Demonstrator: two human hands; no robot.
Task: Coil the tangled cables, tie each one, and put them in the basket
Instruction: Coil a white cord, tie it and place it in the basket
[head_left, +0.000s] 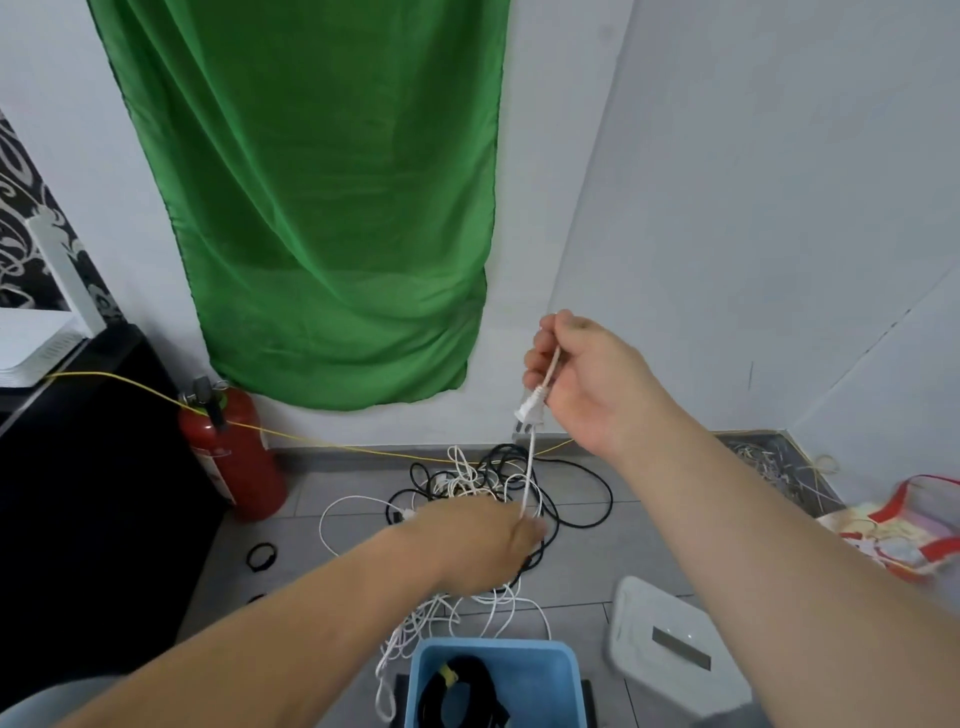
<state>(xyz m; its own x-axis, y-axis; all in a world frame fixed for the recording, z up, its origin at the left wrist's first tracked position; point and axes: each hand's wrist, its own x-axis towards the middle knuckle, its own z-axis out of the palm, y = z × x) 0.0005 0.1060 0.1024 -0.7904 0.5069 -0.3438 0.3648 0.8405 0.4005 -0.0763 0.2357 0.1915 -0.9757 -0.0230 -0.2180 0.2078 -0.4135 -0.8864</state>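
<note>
A tangle of white and black cables (467, 483) lies on the grey tiled floor. My right hand (587, 379) is raised above it and grips a white cable just behind its two-pin plug (531, 413), which hangs below my fingers. The white cable (529, 478) runs taut down to my left hand (472, 540), which pinches it low over the pile. More white loops (441, 613) trail toward a blue basket (571, 675) at the bottom, which holds a coiled black cable (467, 691) with a yellow tie.
A red fire extinguisher (234, 452) stands by a black cabinet (78, 467) on the left. A thin yellow wire (322, 444) runs along the wall. A black tie loop (261, 556) lies on the floor. A white box (670, 644) and a red-trimmed bag (914, 525) sit at right.
</note>
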